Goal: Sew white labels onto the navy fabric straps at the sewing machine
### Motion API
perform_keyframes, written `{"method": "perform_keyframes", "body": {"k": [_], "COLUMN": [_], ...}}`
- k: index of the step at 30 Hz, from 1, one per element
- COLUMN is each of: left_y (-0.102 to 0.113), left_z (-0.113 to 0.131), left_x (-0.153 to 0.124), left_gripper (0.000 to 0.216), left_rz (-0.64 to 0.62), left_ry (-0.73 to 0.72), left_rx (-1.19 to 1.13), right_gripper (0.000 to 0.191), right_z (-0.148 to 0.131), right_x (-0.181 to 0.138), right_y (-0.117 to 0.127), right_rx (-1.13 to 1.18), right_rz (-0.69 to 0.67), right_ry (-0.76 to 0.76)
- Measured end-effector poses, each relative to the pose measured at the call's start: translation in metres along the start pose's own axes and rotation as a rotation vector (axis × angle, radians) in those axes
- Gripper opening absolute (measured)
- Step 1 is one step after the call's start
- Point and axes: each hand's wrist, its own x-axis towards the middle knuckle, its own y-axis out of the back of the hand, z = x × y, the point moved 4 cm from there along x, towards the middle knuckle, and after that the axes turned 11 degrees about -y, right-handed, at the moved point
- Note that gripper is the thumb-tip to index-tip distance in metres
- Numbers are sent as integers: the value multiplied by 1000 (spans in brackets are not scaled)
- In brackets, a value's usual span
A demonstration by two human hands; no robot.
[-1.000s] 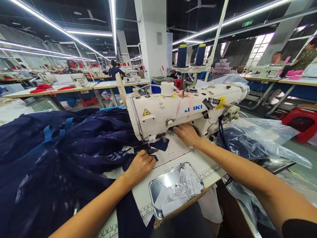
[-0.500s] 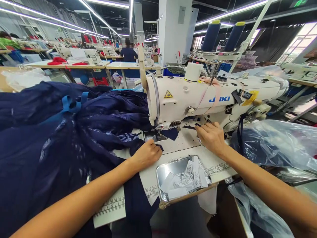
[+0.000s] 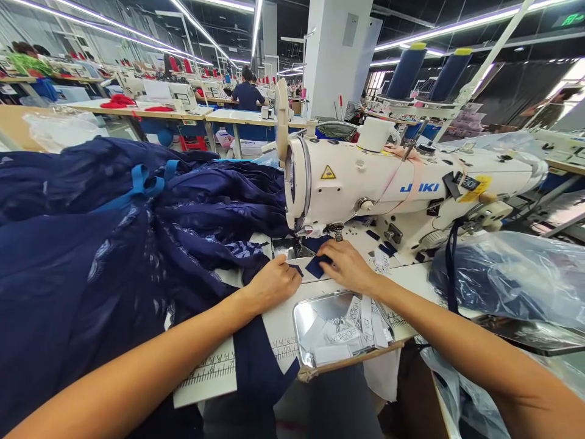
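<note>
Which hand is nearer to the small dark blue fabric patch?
Right. The right hand presses on the small dark blue fabric patch; the left hand rests just left of it.

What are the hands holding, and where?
The right hand pinches a small navy patch at its right edge; the left hand presses the navy fabric beside it.

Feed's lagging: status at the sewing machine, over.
Left hand curled on dark navy fabric. Right hand flat on small navy patch at white sewing machine. Metal tray of labels near right wrist.

Garment factory floor: rows of tables with sewing machines (image 3: 402,183), thread cones (image 3: 406,70), heaped navy fabric (image 3: 114,244), strip lighting, seated workers (image 3: 247,91).
</note>
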Motion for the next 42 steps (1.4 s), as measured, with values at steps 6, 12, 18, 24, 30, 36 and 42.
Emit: {"method": "perform_keyframes", "body": {"k": [6,12,18,24,30,36,42], "left_y": [-1,0,4,4,2,-2,-5], "left_z": [0,-2,-2,-1,0,1,2], "left_x": [0,1,1,4,6,9,10], "left_gripper": [20,24,26,28,28,27,26], "left_rz": [18,46,60,88,92,40,8], "left_ry": [10,39,53,67,60,34,20], "left_rx": [-7,16,64,99,86,79,68], "right_gripper": [15,13,18,25,28,23,20], "right_z": [-28,-19,-12,-8,-8,-10,-11], "right_x": [5,8,11,15,16,14,13], "right_y": [-9,-13,-22,-28,-31,-32,-28], "right_rx": [-277,-87,203,420,453,410,407], "right_rz": [-128,-176,-140,-107,-107,-76,-91], "right_ry": [19,-9,-147,-274,-343,-327,-273]}}
